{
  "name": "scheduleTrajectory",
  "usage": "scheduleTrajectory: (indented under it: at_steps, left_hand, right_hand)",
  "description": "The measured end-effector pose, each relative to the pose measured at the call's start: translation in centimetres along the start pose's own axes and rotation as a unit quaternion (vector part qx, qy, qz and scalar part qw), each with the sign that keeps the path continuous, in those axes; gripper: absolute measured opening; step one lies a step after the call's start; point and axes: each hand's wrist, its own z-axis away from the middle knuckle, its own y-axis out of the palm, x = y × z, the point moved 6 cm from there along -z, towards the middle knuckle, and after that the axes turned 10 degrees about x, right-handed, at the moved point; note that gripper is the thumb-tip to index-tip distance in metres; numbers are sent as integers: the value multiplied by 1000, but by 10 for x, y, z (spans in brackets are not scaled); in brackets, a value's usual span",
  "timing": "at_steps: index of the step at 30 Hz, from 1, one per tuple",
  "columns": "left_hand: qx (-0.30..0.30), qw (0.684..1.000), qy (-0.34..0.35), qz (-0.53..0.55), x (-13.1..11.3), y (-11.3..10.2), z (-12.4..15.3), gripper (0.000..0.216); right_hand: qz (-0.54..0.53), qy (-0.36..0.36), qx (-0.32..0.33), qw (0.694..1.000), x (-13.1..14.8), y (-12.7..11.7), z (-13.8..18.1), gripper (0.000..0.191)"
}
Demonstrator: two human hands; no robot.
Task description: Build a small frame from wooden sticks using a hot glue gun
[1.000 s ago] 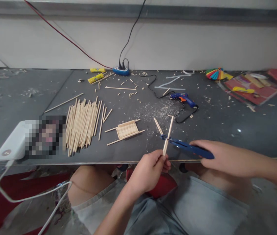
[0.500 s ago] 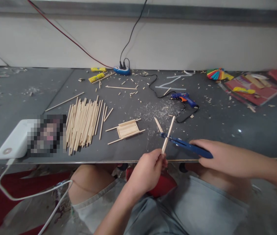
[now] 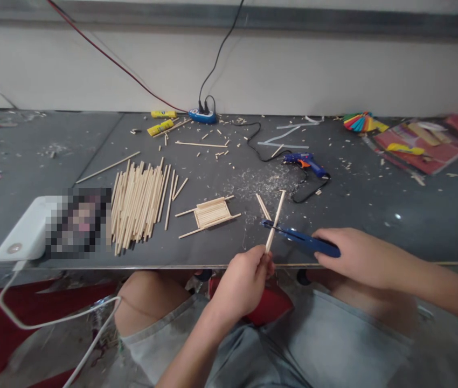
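My left hand [image 3: 245,280], at the table's front edge, is closed around the lower end of a thin wooden stick [image 3: 278,210] that slants up and right. In my right hand [image 3: 346,253] is a pair of blue cutters [image 3: 305,242], gripped by the handles. Their jaws lie across the stick, a little above my left fingers. Whether the blades have gone into the wood I cannot tell. Two short sticks [image 3: 263,206] lie just behind the jaws. To the left rests a small frame of glued sticks [image 3: 213,213] with ends jutting out.
A pile of wooden sticks [image 3: 138,205] lies left, beside a blurred dark object [image 3: 78,223] and a white power bank [image 3: 30,229] with a cable. Behind are a blue glue gun [image 3: 305,163], a power strip [image 3: 202,116], yellow tubes [image 3: 160,127] and scattered offcuts.
My right hand and the cutters have shifted slightly left. The stick's upper end has also tipped a little left; my left hand stays nearly in place.
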Motion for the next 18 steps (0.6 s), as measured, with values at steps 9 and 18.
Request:
scheduleTrajectory:
  at_steps: [9, 18]
  left_hand:
    - [-12, 1000, 4, -19, -3, -1, -3, 28]
    - [-10, 999, -15, -46, -7, 4, -6, 27]
  right_hand:
    - [82, 13, -34, 996, -4, 3, -10, 30]
    - [78, -17, -28, 996, -10, -2, -14, 46]
